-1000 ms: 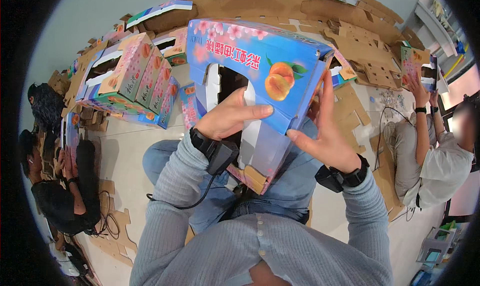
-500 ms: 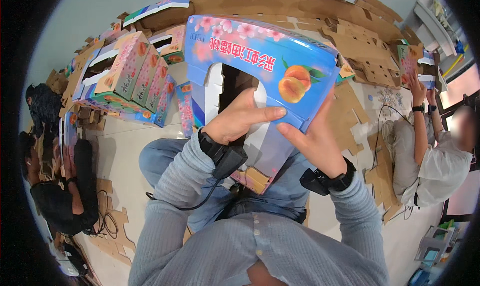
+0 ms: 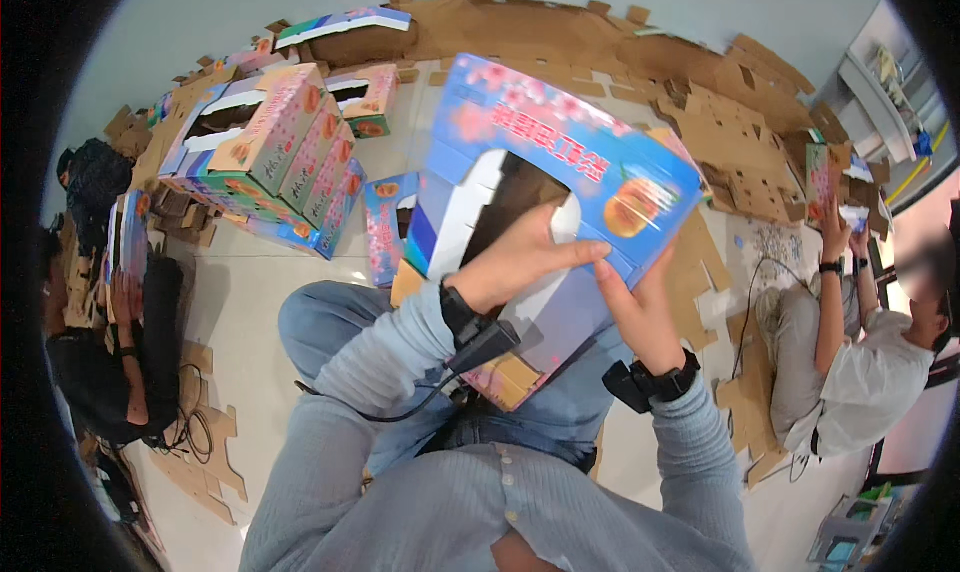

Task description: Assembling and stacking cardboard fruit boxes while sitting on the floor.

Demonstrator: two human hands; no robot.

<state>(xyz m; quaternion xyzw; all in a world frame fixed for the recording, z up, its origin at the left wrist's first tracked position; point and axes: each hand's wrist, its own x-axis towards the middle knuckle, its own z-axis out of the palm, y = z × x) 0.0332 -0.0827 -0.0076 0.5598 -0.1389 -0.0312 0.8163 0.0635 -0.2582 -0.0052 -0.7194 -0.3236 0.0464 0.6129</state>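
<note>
A blue and pink cardboard fruit box (image 3: 600, 157), printed with blossoms and peaches, is held tilted above my lap. Its wide cut-out opening shows a dark brown inside and a white inner edge. My left hand (image 3: 520, 257) reaches across the opening; its thumb presses on the blue panel and its fingers go inside, hidden. My right hand (image 3: 643, 307) grips the box's right edge, thumb on the panel near my left thumb, the other fingers behind it. The box's lower end, with a tan flap (image 3: 507, 382), rests near my thighs.
A stack of printed fruit boxes (image 3: 270, 162) stands at the left, with a smaller box (image 3: 365, 100) behind it and another (image 3: 388, 222) in front. Flat brown cardboard (image 3: 725, 157) covers the floor behind. One co-worker (image 3: 860, 362) handles a box at right, another (image 3: 110, 372) at left.
The box and both hands have shifted to the right in the picture, and the box leans further clockwise. Both hands keep their hold on it.
</note>
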